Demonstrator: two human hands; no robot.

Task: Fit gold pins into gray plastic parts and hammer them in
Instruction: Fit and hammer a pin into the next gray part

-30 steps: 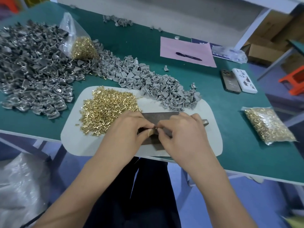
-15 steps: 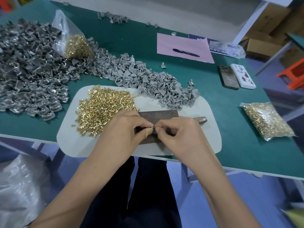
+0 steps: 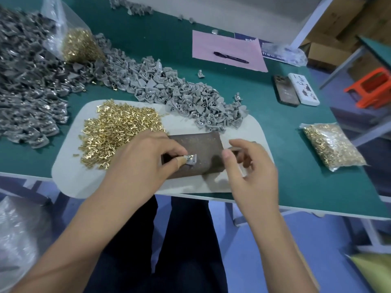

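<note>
Left hand point(image 3: 146, 159) pinch-grip on gray part point(image 3: 191, 159)

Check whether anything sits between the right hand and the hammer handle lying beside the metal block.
Nothing visible does. The right hand hovers directly over the hammer handle, fingers loosely curled and holding nothing. The left hand pins the gray part on the metal block, off to the side.

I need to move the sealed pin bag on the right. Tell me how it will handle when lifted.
The pin bag looks like thin clear film, so it will probably sag and shift around a grip. It is packed with metal pins, so likely heavy for its size. The film looks glossy, possibly slippery; it lies flat on the table, so rolling seems unlikely.
</note>
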